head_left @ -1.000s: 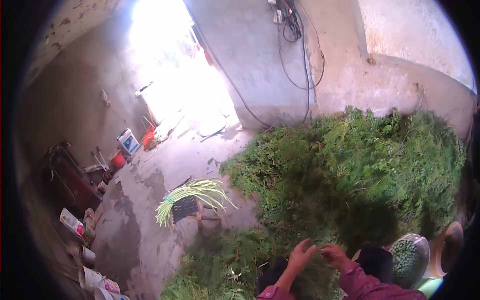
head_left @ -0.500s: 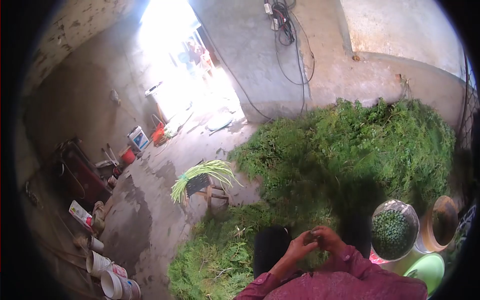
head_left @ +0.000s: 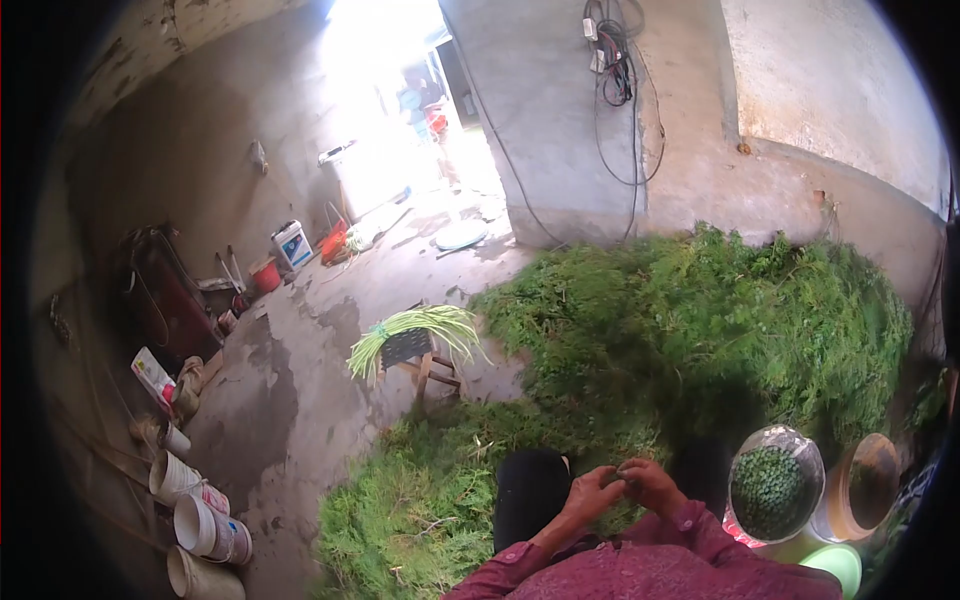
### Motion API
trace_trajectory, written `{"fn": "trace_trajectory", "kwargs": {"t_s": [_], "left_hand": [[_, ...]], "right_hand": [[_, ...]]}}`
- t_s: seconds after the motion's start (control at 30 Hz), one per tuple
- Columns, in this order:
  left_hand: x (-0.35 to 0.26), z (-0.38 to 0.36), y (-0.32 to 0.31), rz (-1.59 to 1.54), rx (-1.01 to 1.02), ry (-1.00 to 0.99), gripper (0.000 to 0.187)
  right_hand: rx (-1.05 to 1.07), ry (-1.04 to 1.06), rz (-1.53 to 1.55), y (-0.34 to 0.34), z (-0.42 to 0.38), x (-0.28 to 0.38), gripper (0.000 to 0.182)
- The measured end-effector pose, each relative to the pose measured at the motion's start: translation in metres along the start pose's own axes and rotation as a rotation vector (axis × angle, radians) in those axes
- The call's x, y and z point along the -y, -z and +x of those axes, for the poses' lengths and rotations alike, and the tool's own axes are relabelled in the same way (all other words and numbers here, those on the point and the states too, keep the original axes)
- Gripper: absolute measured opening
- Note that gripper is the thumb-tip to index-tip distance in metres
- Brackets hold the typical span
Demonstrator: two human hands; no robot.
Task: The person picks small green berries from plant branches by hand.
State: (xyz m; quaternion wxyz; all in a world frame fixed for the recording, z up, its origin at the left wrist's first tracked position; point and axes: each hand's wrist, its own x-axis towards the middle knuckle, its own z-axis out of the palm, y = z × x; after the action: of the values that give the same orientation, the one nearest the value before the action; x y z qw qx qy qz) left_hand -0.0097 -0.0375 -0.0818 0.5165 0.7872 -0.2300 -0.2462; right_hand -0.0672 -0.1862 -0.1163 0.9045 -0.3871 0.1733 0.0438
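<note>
My left hand (head_left: 592, 496) and my right hand (head_left: 650, 484) meet above my lap, fingertips pinched close together around something small and dark that I cannot make out. Green leafy plants (head_left: 420, 500) lie below and left of them, and a bigger leafy heap (head_left: 700, 320) spreads in front. Beside my right knee stands a bucket of small round green things (head_left: 768, 490). An orange-rimmed bucket (head_left: 868, 485) and a light green basin (head_left: 838, 568) are next to it.
A small stool (head_left: 420, 372) carries a bundle of long green beans (head_left: 420, 328). White buckets (head_left: 205, 530) stand at the lower left. A white jug (head_left: 292, 246) and a red pail (head_left: 265, 274) are near the bright doorway. Cables (head_left: 612, 60) hang on the wall.
The view has turned slightly, shifting the doorway and wall right and down. Both hands remain together at my lap, with the fingers a little shifted.
</note>
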Motion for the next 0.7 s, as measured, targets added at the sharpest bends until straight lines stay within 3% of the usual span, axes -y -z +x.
{"fn": "trace_trajectory", "kwargs": {"t_s": [0.27, 0.6, 0.67, 0.7], "left_hand": [[0.006, 0.001, -0.004, -0.109, -0.050, -0.079, 0.024], [0.010, 0.005, 0.000, -0.012, -0.123, -0.118, 0.023], [0.000, 0.002, 0.005, -0.009, -0.085, -0.042, 0.025], [0.002, 0.001, 0.004, -0.012, -0.091, -0.037, 0.025]], "right_hand": [[0.051, -0.045, 0.095, 0.010, 0.009, -0.015, 0.012], [0.094, -0.093, 0.077, 0.007, 0.008, -0.017, 0.012], [0.234, 0.551, -0.812, 0.015, 0.015, -0.025, 0.009], [0.241, 0.546, -0.813, 0.008, 0.010, -0.020, 0.009]]}}
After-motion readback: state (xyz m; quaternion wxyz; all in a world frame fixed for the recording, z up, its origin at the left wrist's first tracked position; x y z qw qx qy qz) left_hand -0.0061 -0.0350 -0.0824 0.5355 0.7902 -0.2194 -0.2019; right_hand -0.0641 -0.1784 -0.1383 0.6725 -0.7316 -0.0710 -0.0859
